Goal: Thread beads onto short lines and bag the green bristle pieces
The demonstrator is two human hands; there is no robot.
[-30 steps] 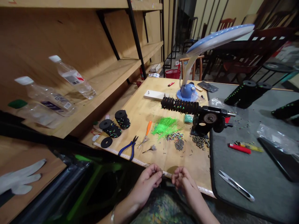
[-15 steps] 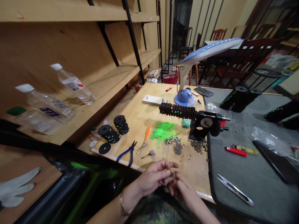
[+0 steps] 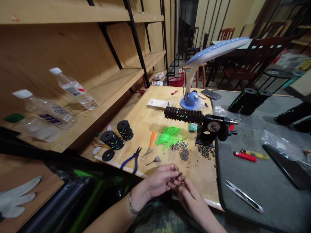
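My left hand (image 3: pixel 159 180) and my right hand (image 3: pixel 187 191) meet over the front edge of the wooden workbench (image 3: pixel 167 106). Their fingertips pinch a small dark piece (image 3: pixel 179 175), too small to make out clearly. Just beyond them lie a tuft of bright green bristles (image 3: pixel 168 136), mixed beads (image 3: pixel 178 146) and scattered small metal tubes (image 3: pixel 205 151). Blue-handled pliers (image 3: pixel 130 160) and an orange-handled awl (image 3: pixel 152 138) rest to the left. Farther back, a clamped black winder (image 3: pixel 209 126) holds a black roller (image 3: pixel 182 115) studded with coloured bristles.
Stacked black discs (image 3: pixel 112 140) sit on the bench's left side, with a ruler (image 3: pixel 120 166) along its edge. A blue desk lamp (image 3: pixel 190 100) stands behind. Right of the bench, a grey mat (image 3: pixel 243 171) carries thread snips (image 3: pixel 243 196) and a red lighter (image 3: pixel 245 156). Shelves with plastic bottles rise left.
My hands have come together from slightly apart, and my left hand has moved right over the bench edge. The whole view has tilted slightly as my head moved.
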